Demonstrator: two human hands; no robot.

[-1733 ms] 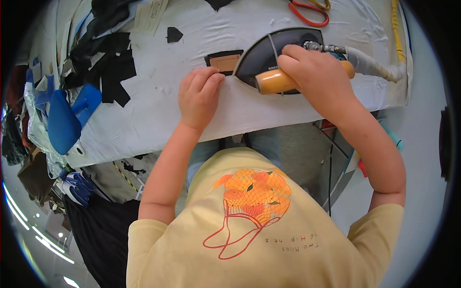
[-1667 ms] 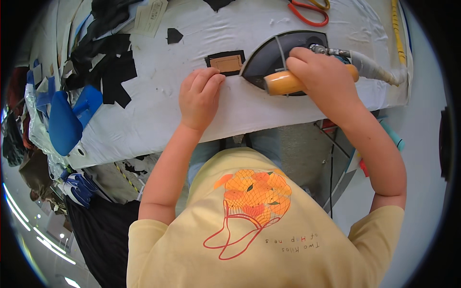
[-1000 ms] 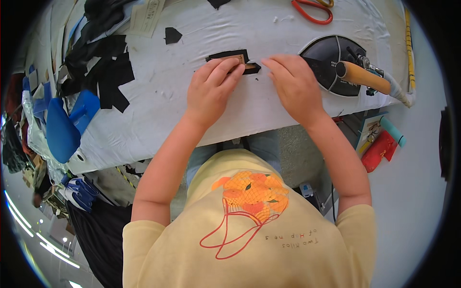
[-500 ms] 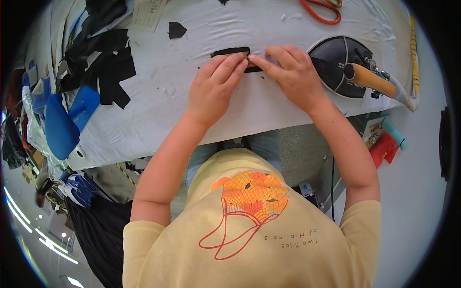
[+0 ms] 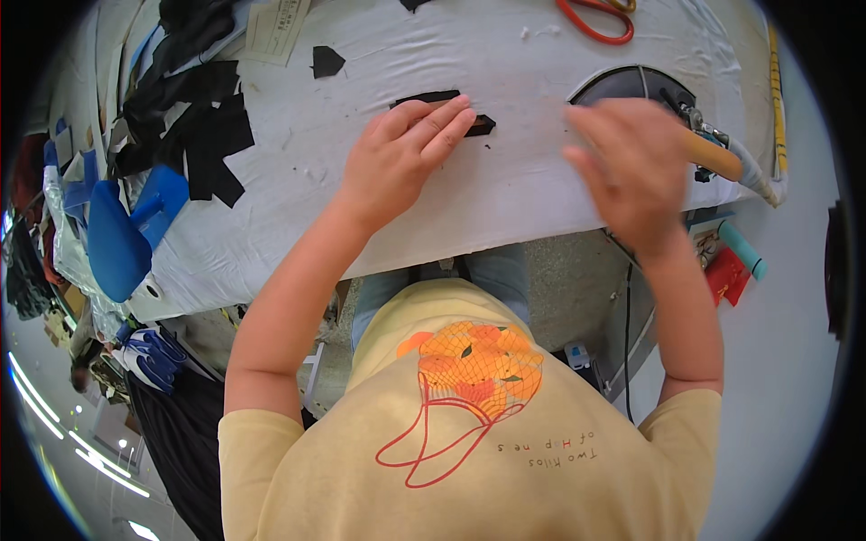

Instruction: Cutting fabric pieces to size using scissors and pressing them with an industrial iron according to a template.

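Left hand (image 5: 401, 162) lay flat, fingers (image 5: 444, 122) extended and pressing down on black fabric strip (image 5: 444, 106) in the desk's (image 5: 505, 189) middle, back from the near edge. Right hand (image 5: 631, 167) was blurred, fingers spread and holding nothing, above the desk beside the iron (image 5: 672, 113) at the right edge.

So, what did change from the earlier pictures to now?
The right hand let go of the iron, pressed the black strip with the left hand, and has now lifted off toward the iron. The left hand stays on the strip.
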